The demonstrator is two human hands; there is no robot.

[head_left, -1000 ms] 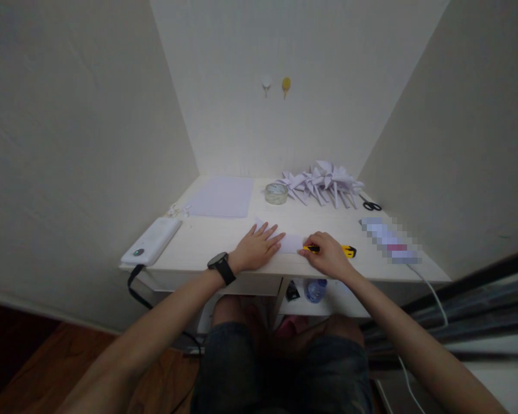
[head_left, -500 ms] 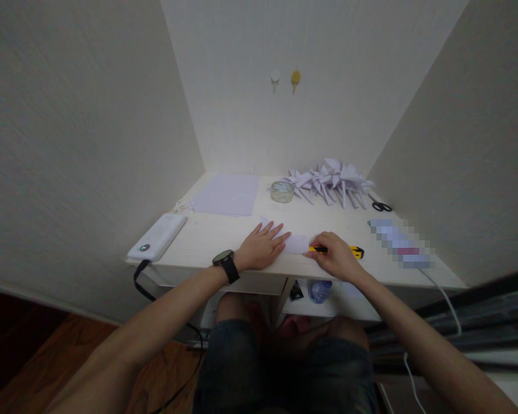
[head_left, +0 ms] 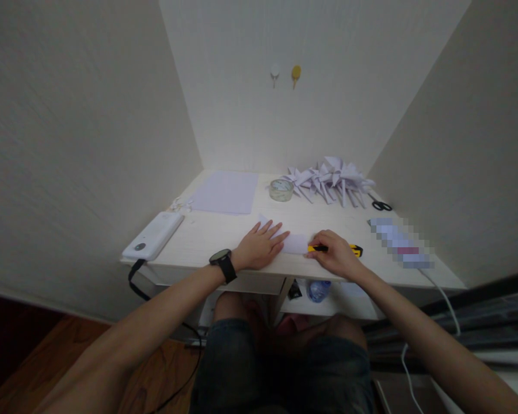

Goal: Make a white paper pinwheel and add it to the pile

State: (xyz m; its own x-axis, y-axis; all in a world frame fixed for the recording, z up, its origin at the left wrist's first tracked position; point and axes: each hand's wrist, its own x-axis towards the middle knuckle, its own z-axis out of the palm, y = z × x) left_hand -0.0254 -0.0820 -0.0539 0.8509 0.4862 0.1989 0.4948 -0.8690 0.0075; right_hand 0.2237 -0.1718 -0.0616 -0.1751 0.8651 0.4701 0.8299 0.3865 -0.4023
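Note:
My left hand (head_left: 259, 247) lies flat with its fingers spread on a small white sheet of paper (head_left: 294, 242) near the front edge of the white desk (head_left: 224, 236). A black watch sits on that wrist. My right hand (head_left: 334, 253) is closed round a yellow utility knife (head_left: 334, 248), whose tip rests at the paper's right edge.
A stack of white paper (head_left: 227, 192), a roll of clear tape (head_left: 281, 190), a pile of folded paper shapes (head_left: 332, 179) and black scissors (head_left: 380, 203) lie at the back. A white power bank (head_left: 153, 242) rests at the left edge. Walls close in on three sides.
Both hands stay where they were on the paper and knife. Only the camera view has shifted a little.

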